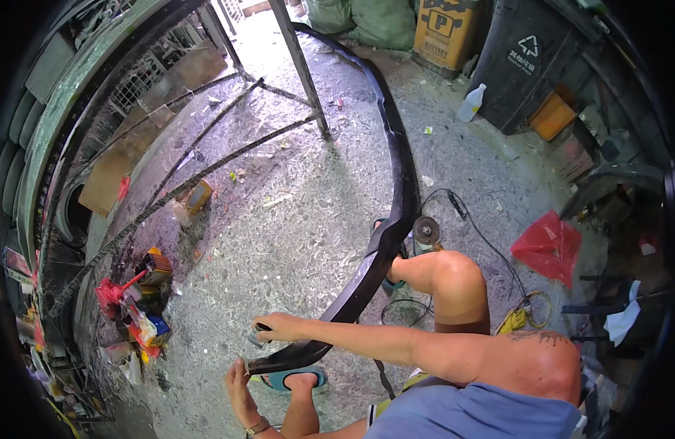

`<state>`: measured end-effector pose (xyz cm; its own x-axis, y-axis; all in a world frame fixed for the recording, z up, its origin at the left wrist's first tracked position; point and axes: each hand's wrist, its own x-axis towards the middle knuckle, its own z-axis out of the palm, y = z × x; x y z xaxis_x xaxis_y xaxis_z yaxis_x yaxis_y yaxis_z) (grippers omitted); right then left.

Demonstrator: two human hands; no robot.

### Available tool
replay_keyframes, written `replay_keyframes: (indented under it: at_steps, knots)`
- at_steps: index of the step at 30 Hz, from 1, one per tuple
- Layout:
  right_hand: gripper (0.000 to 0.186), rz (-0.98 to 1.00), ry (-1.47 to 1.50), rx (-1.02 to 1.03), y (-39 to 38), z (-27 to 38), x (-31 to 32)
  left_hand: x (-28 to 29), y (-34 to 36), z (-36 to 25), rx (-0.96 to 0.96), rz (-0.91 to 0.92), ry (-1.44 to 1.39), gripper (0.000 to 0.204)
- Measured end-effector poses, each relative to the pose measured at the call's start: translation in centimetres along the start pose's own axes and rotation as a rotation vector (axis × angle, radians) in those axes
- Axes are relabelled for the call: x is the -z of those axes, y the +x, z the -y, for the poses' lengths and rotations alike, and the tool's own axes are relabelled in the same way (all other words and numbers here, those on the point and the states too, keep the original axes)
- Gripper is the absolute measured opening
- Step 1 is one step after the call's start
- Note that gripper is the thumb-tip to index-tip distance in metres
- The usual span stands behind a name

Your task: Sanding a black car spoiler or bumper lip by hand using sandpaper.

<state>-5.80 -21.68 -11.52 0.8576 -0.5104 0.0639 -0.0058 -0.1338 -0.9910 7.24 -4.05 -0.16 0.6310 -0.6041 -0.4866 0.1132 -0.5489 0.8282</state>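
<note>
Now right hand [273, 327] grips small tool atop black strip [385, 241] end; left hand [237, 380] open, touching underneath.

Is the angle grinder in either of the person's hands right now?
No. The angle grinder lies on the floor beyond the knee, while the left hand and right hand are at the long black trim piece.

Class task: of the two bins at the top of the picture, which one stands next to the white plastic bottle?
The dark grey bin, top right: the white bottle stands at its lower left corner. The yellow bin sits further left, beside the green sacks.
</note>
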Motion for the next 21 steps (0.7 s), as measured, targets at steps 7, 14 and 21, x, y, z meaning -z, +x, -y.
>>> replay_keyframes:
  at_steps: [7,14,21]
  knots:
    - [0.034,-0.032,0.592,-0.342,0.8,2.0,1.1,-1.2,1.1,-0.3,0.003,-0.137,0.244,0.062]
    - [0.031,-0.036,0.684,-0.240,0.4,5.6,1.8,0.1,0.5,-1.0,0.049,0.142,0.068,0.072]
    - [0.031,0.124,0.320,0.036,0.4,8.7,0.7,1.2,0.5,0.0,-0.013,0.217,-0.039,0.059]
